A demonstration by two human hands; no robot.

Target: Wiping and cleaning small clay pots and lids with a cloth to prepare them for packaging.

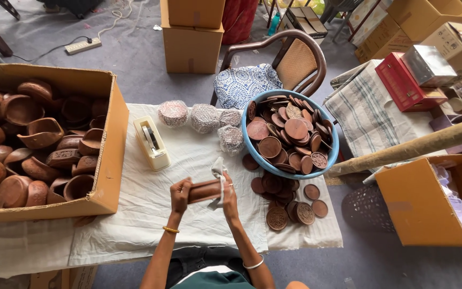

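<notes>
left hand [180, 195] and right hand [230, 197] both clamped on a brown clay piece [204, 190] | right also pinches a white cloth [218, 170] | held above the desk [145, 214], near the blue bowl [252, 152] of discs

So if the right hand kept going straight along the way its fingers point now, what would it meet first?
The right hand points up the table, away from the person. Past the white cloth it grips, the first thing in that line is probably the foil-wrapped stack beside the blue basin, though depth is hard to judge.
</notes>
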